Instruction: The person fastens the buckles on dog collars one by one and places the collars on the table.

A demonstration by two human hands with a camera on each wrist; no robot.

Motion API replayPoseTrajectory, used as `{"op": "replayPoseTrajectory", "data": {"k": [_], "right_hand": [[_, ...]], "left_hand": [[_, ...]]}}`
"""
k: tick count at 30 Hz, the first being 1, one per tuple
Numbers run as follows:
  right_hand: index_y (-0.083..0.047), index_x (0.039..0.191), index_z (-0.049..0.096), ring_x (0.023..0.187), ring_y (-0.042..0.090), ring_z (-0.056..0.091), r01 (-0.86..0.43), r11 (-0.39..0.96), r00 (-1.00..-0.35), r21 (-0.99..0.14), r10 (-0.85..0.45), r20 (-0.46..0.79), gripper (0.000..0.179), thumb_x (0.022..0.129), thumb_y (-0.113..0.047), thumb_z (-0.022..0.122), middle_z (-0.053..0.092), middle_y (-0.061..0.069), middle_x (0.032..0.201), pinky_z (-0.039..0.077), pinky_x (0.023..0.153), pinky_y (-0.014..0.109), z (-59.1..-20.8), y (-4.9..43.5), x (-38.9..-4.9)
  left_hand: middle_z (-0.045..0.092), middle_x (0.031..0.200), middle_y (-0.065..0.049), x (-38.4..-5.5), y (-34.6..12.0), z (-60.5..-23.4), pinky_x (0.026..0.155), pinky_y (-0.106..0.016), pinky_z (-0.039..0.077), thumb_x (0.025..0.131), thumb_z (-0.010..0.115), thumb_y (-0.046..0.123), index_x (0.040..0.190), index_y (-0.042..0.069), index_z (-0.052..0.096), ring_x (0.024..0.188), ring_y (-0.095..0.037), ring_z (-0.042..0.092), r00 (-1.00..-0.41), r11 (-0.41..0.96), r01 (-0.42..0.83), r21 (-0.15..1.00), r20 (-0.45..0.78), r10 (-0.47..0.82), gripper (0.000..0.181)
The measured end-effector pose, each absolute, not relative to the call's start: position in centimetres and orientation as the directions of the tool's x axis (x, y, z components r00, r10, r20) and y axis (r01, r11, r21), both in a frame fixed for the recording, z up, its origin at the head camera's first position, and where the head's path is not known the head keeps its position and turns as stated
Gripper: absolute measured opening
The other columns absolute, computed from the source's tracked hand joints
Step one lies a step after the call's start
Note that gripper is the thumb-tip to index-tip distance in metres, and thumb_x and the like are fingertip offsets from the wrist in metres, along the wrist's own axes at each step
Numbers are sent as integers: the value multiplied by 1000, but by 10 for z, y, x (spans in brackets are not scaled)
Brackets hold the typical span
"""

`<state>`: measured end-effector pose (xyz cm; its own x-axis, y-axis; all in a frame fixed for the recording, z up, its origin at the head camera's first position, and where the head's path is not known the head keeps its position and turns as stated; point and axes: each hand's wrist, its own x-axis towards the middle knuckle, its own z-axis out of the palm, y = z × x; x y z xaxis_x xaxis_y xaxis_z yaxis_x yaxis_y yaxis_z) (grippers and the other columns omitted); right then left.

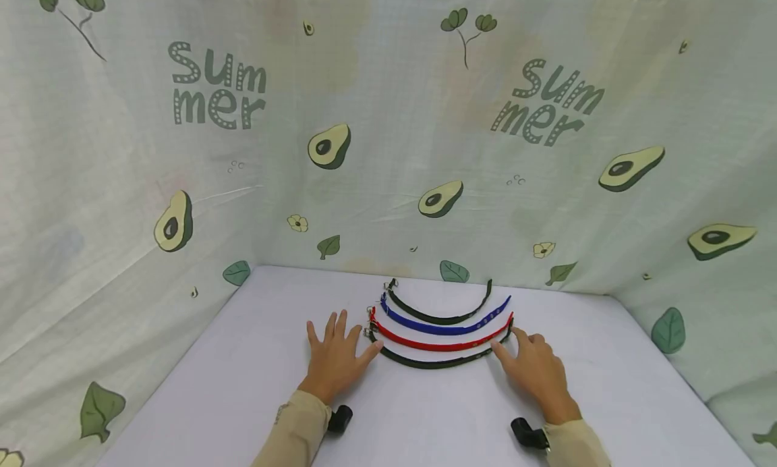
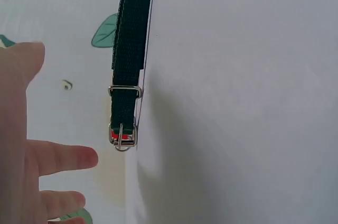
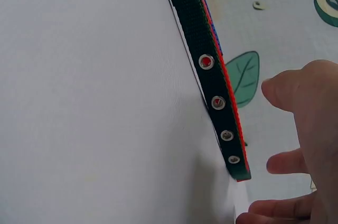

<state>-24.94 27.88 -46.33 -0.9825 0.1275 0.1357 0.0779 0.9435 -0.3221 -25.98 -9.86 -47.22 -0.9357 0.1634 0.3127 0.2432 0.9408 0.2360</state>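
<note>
Pet collars lie curved one behind another in the head view. A dark green collar (image 1: 427, 365) is nearest, then a red collar (image 1: 437, 347), a blue collar (image 1: 446, 331) and a dark collar (image 1: 440, 320) at the back. With fingers spread, my left hand (image 1: 334, 360) is at the left, buckled end of the nearest collar; its metal buckle (image 2: 122, 135) shows in the left wrist view. My right hand (image 1: 537, 369) is by the other end, where metal-rimmed holes line the dark green strap (image 3: 212, 82). Neither hand grips a collar; contact with the thumbs cannot be made out.
The collars lie on a white tabletop (image 1: 243, 372). Behind and beside it hangs a pale cloth (image 1: 376, 82) printed with avocados, leaves and lettering. A black device (image 1: 340, 419) is on the left wrist, another black device (image 1: 528, 433) on the right wrist.
</note>
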Motion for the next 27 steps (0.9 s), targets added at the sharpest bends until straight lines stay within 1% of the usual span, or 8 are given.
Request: {"op": "replayPoseTrajectory", "data": {"k": [3, 6, 14, 19, 22, 27], "right_hand": [[9, 131, 57, 109, 52, 53, 79, 939, -980, -336, 134, 144, 76, 96, -58, 54, 53, 37, 122, 44, 84, 66, -465, 277, -252], [9, 127, 60, 108, 51, 54, 86, 935, -978, -345, 146, 152, 73, 96, -57, 53, 55, 35, 119, 45, 83, 66, -467, 276, -254], [9, 114, 68, 99, 51, 58, 86, 931, -960, -356, 173, 219, 59, 96, -47, 58, 61, 32, 108, 46, 77, 65, -469, 274, -259], [6, 102, 71, 92, 50, 59, 85, 934, -954, -346, 176, 241, 52, 95, -44, 60, 61, 28, 99, 45, 73, 66, -470, 272, -261], [5, 98, 71, 91, 49, 58, 91, 937, -951, -337, 182, 250, 51, 94, -45, 61, 61, 27, 97, 44, 72, 65, -473, 271, -262], [7, 98, 71, 95, 49, 56, 105, 938, -949, -330, 193, 248, 55, 94, -47, 60, 60, 28, 100, 42, 74, 65, -478, 270, -264]], "left_hand": [[44, 149, -23, -262, -98, -472, 108, -76, 4, 94, 47, 69, 125, 8, 68, 142, -43, 33, -930, 937, 238, 255, 338, 144, 72], [47, 146, -23, -264, -97, -472, 107, -77, 6, 95, 50, 65, 120, 7, 70, 140, -43, 36, -932, 935, 230, 271, 339, 131, 67], [53, 140, -23, -271, -89, -472, 107, -76, 6, 98, 54, 55, 118, 5, 70, 135, -42, 41, -949, 926, 179, 333, 307, 73, 56], [56, 136, -22, -272, -83, -471, 107, -76, 10, 98, 55, 54, 119, 4, 69, 132, -41, 44, -955, 925, 149, 349, 295, 42, 56], [57, 134, -22, -273, -79, -472, 107, -76, 13, 97, 56, 53, 119, 4, 70, 131, -41, 45, -956, 928, 134, 347, 293, 28, 56], [58, 131, -22, -274, -73, -474, 107, -75, 15, 97, 58, 53, 115, 3, 71, 129, -42, 46, -957, 930, 113, 349, 289, 8, 55]]}}
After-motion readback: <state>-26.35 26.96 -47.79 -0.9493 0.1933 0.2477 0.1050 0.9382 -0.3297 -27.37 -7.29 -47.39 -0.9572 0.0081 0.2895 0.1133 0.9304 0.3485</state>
